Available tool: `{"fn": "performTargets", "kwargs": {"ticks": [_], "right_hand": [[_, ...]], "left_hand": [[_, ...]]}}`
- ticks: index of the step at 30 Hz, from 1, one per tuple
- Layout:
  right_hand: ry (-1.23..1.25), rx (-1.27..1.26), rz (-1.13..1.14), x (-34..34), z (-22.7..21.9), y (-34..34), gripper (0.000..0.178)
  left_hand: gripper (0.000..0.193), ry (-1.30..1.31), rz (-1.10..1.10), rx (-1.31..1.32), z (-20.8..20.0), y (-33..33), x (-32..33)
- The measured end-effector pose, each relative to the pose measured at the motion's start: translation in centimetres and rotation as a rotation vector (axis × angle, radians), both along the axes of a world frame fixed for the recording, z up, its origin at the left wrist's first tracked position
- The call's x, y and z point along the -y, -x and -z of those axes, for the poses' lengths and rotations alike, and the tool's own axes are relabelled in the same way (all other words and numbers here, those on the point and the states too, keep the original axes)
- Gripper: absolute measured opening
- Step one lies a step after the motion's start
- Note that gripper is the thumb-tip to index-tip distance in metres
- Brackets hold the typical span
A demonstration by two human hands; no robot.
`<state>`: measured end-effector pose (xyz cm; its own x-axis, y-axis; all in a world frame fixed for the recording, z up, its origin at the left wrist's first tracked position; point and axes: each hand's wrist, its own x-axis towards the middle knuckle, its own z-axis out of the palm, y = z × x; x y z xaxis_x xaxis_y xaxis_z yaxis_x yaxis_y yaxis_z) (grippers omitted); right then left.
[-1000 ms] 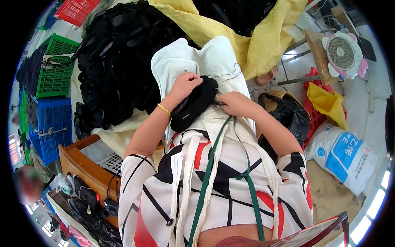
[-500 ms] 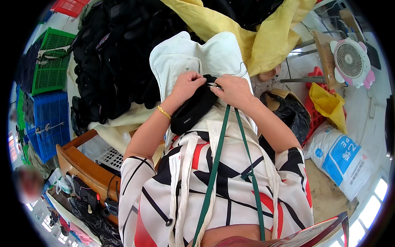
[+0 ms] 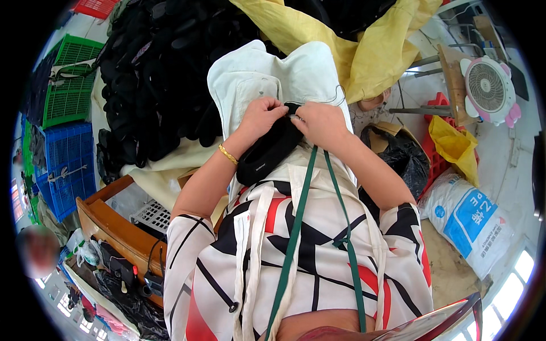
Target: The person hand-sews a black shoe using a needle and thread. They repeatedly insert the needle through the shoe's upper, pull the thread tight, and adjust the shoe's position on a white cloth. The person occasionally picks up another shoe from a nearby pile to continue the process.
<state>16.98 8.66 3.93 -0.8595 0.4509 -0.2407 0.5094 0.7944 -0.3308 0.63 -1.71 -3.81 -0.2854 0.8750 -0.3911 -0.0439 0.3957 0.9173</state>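
Note:
A black cloth shoe lies across my lap on a white apron, its small pale label toward me. My left hand is closed, pinching the shoe's far edge between thumb and fingers. Close beside it, my right hand is closed around a small metal tool like thread snips, mostly hidden by the fingers; a bit of metal glints at the shoe's edge. A thin dark thread curves over the apron past my right hand.
A big heap of black shoes lies far left, next to a yellow sack. Green and blue crates and a wooden drawer stand left. At right are a pink-white fan, a black bag and a white sack.
My right hand has turned slightly, and less of the metal tool shows. My left hand keeps its pinch on the shoe, which has barely moved.

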Motion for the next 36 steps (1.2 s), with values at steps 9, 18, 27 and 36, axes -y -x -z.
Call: {"fn": "performTargets", "kwargs": {"ticks": [9, 18, 27, 36], "right_hand": [[0.069, -0.176, 0.039, 1.3, 0.2, -4.5, 0.029], [-0.034, -0.433, 0.136, 1.6, 1.0, -5.2, 0.014], [0.237, -0.394, 0.177, 0.3, 4.0, -7.2, 0.014], [1.364, -1.202, 0.87, -6.0, 0.9, -12.3, 0.005]], "left_hand": [[0.016, -0.227, 0.259, -0.261, -2.9, -0.2, 0.6], [0.02, -0.138, 0.323, -0.527, -4.7, -0.7, 1.8], [0.035, 0.08, 0.451, -0.553, -4.9, -2.3, 0.5], [0.021, -0.082, 0.15, -0.347, -7.3, 1.9, 2.4]]}}
